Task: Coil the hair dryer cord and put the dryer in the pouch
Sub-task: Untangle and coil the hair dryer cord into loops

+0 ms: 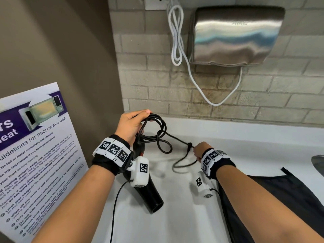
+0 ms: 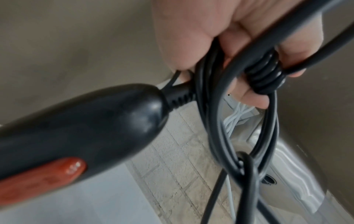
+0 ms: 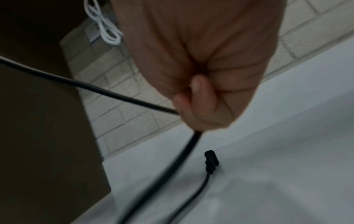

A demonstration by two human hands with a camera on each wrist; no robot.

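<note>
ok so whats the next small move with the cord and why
Probably bring the right hand across to lay another loop into the left hand, since the cord runs loose between them and its plug end lies uncoiled on the counter.

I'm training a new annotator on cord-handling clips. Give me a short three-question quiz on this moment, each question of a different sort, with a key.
1. True or false: the left hand holds several loops of the black cord gathered by the hair dryer.
2. Multiple choice: where is the cord's plug? A) in the wall socket B) free, over the white counter C) inside the pouch
3. Fill in: the right hand grips the cord's loose ____ stretch, between the loops and the plug.

Key: 1 true; 2 B; 3 uncoiled
</note>
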